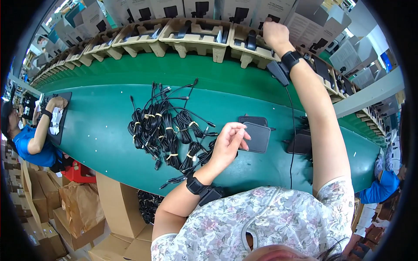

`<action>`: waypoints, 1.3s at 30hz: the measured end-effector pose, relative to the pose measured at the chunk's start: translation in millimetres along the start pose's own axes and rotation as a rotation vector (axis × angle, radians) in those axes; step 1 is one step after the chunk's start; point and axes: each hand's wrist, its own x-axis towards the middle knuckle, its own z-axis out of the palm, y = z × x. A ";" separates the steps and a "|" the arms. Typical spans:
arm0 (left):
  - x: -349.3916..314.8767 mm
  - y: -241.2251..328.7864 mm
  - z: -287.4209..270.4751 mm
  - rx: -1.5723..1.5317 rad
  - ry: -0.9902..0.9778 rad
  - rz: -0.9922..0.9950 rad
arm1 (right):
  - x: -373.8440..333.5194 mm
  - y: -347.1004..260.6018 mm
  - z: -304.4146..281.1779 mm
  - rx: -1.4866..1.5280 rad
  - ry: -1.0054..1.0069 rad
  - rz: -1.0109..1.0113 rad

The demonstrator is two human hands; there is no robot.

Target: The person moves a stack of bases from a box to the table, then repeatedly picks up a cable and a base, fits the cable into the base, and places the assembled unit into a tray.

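Note:
My left hand hovers above the green bench with its fingers loosely bent and apart, and nothing shows in it. Its fingertips overlap the left edge of a dark grey square plate, which partly covers a similar black plate; contact I cannot tell. To the left lies a heap of black cables, bundled with pale ties. My right hand reaches far forward over a pulp tray in the row. Its fingers are curled and mostly hidden, so what they hold does not show.
Pulp trays with black parts line the far side, before white printed boxes. More dark plates lie near my right arm, where a thin black cord hangs. A co-worker sits far left. Cardboard boxes stand below the bench.

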 end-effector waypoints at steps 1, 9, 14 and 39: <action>-1.1 1.2 -0.6 0.000 0.010 -0.012 | 4.2 -1.5 4.4 -0.050 -0.051 -0.025; -3.8 1.7 -0.2 0.014 0.042 -0.020 | 9.7 7.8 39.1 0.079 -0.065 -0.042; -1.9 -3.6 3.0 -0.001 0.033 0.001 | -14.8 4.1 52.7 0.120 -0.104 0.093; -5.4 -28.0 4.3 0.613 -0.473 0.233 | -192.1 -163.5 -83.9 1.085 -0.726 -0.501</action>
